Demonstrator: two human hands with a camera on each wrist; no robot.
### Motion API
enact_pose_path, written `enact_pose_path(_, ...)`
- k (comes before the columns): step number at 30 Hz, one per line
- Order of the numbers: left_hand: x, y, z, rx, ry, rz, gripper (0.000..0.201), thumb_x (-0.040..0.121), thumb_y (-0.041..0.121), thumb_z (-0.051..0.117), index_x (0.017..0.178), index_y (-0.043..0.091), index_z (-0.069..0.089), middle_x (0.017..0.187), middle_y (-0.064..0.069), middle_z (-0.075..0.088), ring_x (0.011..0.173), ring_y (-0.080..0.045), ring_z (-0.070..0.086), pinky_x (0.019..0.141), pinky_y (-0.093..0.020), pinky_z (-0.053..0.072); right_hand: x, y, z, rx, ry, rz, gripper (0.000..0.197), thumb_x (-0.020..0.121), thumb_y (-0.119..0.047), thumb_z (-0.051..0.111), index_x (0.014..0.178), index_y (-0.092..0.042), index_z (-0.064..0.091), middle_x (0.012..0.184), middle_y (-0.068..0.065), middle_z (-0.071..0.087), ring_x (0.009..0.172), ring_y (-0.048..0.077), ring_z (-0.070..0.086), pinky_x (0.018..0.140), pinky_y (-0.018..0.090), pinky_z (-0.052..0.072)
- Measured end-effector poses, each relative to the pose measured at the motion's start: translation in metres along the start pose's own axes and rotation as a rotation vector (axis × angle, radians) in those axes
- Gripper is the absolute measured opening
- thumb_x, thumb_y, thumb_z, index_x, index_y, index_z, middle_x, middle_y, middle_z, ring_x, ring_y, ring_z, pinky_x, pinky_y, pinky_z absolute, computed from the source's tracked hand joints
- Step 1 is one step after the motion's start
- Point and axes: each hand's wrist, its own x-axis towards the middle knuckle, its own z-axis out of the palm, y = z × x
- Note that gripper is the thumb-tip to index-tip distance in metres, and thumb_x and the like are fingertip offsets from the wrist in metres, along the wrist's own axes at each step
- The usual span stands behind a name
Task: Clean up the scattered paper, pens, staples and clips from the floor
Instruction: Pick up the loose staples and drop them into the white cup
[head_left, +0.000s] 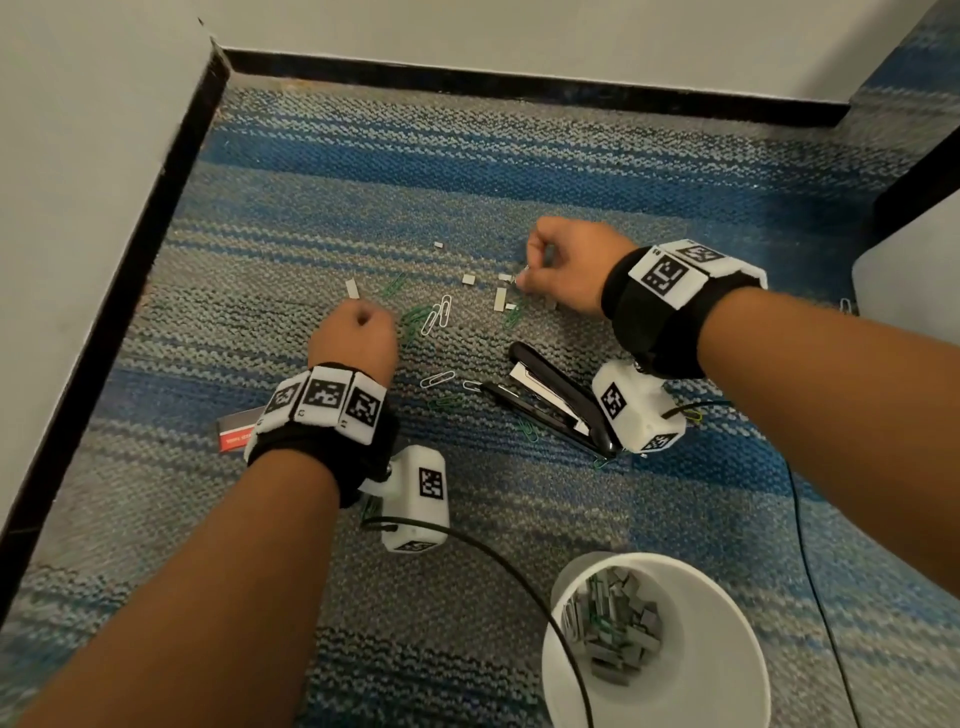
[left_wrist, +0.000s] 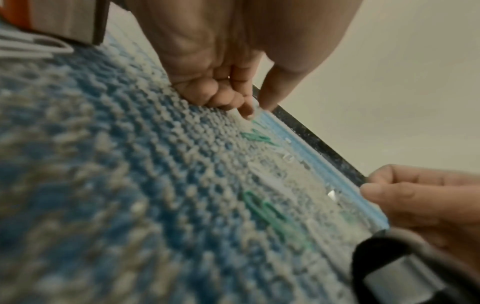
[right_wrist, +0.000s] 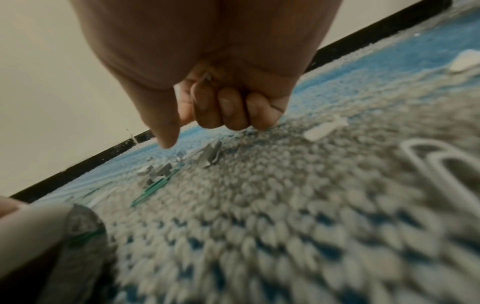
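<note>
Short grey staple pieces (head_left: 500, 297) and green and white paper clips (head_left: 435, 315) lie scattered on the striped carpet. My left hand (head_left: 363, 322) rests on the carpet with curled fingers; in the left wrist view its thumb and forefinger (left_wrist: 249, 110) pinch a small pale staple piece. A staple strip (head_left: 352, 288) lies just beyond it. My right hand (head_left: 540, 267) is curled over the staple cluster, and a metal glint inside its closed fingers (right_wrist: 207, 102) shows staples held in the palm. A white cup (head_left: 722, 603) at the lower right holds several staple pieces.
An open black stapler (head_left: 550, 400) lies below my right hand. A red box (head_left: 236, 434) sits partly under my left wrist. Black skirting (head_left: 171, 208) and walls bound the carpet on the left and far side. A black cable (head_left: 524, 577) crosses near the cup.
</note>
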Motion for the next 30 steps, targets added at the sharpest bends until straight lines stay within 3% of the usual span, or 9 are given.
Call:
enact_pose_path(4, 0.011, 0.002, -0.004, 0.191, -0.033, -0.018, 0.034, 0.096, 0.016, 0.033, 0.118, 0.000, 0.053, 0.124, -0.019, 0.053, 0.113, -0.032, 0.050, 0.086, -0.034, 0.038, 0.011, -0.018, -0.002, -0.283, -0.090, -0.115, 0.019, 0.090, -0.035, 0.056, 0.108, -0.031, 0.057, 0.090, -0.003, 0.051, 0.086, 0.021, 0.052, 0.075, 0.028, 0.043)
enact_pose_path(7, 0.008, 0.005, -0.005, 0.334, -0.057, 0.034, 0.031, 0.096, 0.011, 0.034, 0.118, -0.001, 0.052, 0.126, -0.021, 0.051, 0.115, -0.035, 0.050, 0.090, -0.038, 0.040, 0.017, -0.023, -0.001, -0.373, -0.132, -0.150, 0.008, 0.090, -0.028, 0.057, 0.096, -0.023, 0.057, 0.084, -0.002, 0.054, 0.089, 0.024, 0.056, 0.074, 0.030, 0.044)
enact_pose_path(13, 0.006, 0.012, -0.008, 0.265, -0.070, 0.031, 0.022, 0.096, 0.006, 0.037, 0.111, -0.004, 0.051, 0.117, -0.027, 0.054, 0.106, -0.040, 0.052, 0.087, -0.044, 0.039, 0.013, -0.016, -0.004, -0.014, -0.034, 0.047, 0.018, 0.098, -0.033, 0.042, 0.095, -0.015, 0.046, 0.077, -0.001, 0.049, 0.079, 0.020, 0.046, 0.068, 0.027, 0.031)
enact_pose_path(16, -0.008, 0.010, -0.007, 0.043, -0.036, -0.046, 0.041, 0.095, 0.043, 0.035, 0.084, 0.006, 0.049, 0.076, -0.012, 0.052, 0.066, -0.026, 0.043, 0.067, -0.036, 0.031, 0.011, -0.017, -0.005, 0.109, 0.020, 0.108, 0.022, 0.100, -0.034, 0.035, 0.095, -0.014, 0.044, 0.076, 0.000, 0.051, 0.071, 0.019, 0.048, 0.061, 0.029, 0.033)
enact_pose_path(19, -0.008, 0.010, -0.005, 0.012, -0.034, -0.029, 0.035, 0.096, 0.036, 0.035, 0.077, 0.007, 0.043, 0.063, -0.004, 0.037, 0.060, -0.025, 0.035, 0.051, -0.033, 0.023, 0.013, -0.020, -0.004, 0.158, 0.005, 0.109, 0.005, 0.097, -0.019, 0.038, 0.098, -0.015, 0.040, 0.088, 0.005, 0.058, 0.062, 0.015, 0.046, 0.055, 0.029, 0.033)
enact_pose_path(22, -0.005, 0.007, -0.005, -0.012, -0.071, -0.015, 0.017, 0.095, 0.024, 0.037, 0.089, 0.011, 0.046, 0.066, -0.001, 0.041, 0.058, -0.020, 0.038, 0.049, -0.028, 0.024, 0.010, -0.024, -0.001, 0.055, -0.045, 0.064, 0.011, 0.093, -0.014, 0.043, 0.103, -0.019, 0.045, 0.088, 0.004, 0.055, 0.074, 0.023, 0.047, 0.056, 0.028, 0.033)
enact_pose_path(24, -0.003, 0.001, -0.004, -0.043, -0.073, 0.020, 0.008, 0.094, 0.020, 0.040, 0.091, 0.018, 0.047, 0.067, 0.001, 0.045, 0.059, -0.018, 0.042, 0.049, -0.026, 0.027, 0.007, -0.028, 0.002, -0.128, -0.092, -0.011, 0.016, 0.089, -0.028, 0.057, 0.103, -0.020, 0.055, 0.088, 0.000, 0.054, 0.082, 0.021, 0.050, 0.066, 0.025, 0.035)
enact_pose_path(27, -0.003, -0.003, -0.002, -0.055, -0.056, 0.055, 0.008, 0.096, 0.021, 0.040, 0.093, 0.019, 0.048, 0.067, 0.004, 0.045, 0.057, -0.011, 0.041, 0.056, -0.028, 0.030, 0.006, -0.029, 0.006, -0.312, -0.178, -0.068, 0.033, 0.076, -0.042, 0.072, 0.095, -0.021, 0.056, 0.084, 0.000, 0.055, 0.081, 0.021, 0.052, 0.069, 0.026, 0.038)
enact_pose_path(30, -0.007, -0.002, -0.002, -0.063, -0.052, 0.073, 0.019, 0.094, 0.033, 0.045, 0.082, 0.018, 0.045, 0.066, 0.003, 0.046, 0.057, -0.011, 0.041, 0.053, -0.028, 0.028, 0.006, -0.031, 0.005, -0.320, -0.141, -0.064, 0.018, 0.081, -0.034, 0.068, 0.085, -0.021, 0.056, 0.074, -0.003, 0.054, 0.080, 0.020, 0.053, 0.065, 0.025, 0.035)
